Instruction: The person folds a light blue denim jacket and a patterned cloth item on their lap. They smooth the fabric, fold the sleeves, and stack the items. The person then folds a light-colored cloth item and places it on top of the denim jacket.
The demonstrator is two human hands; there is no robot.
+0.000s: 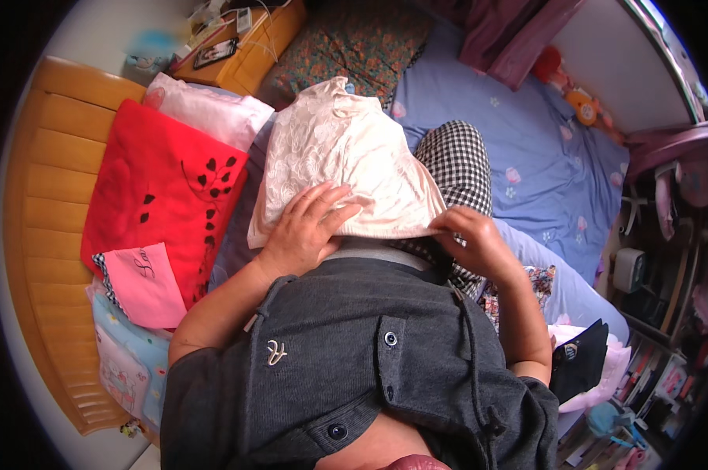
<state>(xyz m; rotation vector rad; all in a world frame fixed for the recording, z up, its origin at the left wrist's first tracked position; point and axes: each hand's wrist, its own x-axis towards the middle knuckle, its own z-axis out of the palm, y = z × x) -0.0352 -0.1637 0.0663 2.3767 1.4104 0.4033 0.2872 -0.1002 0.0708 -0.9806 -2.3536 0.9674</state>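
Observation:
A cream-white garment (359,147) with an embossed floral pattern on its left part lies spread over my lap, its gathered hem toward my body. My left hand (308,230) rests on the lower left of the cloth, palm down with fingers a little apart. At the hem's right corner, my right hand (476,239) pinches the edge between thumb and fingers. Beneath the garment, black-and-white checked trousers (456,158) cover my bent leg.
Left are a folded red blanket (160,176), a pink cloth (148,288) and a wooden headboard (54,235). A patterned dark pillow (348,47) lies ahead on the blue bedsheet (483,106). A phone (215,53) sits on a wooden cabinet (265,47). Folded black cloth (580,364) lies right.

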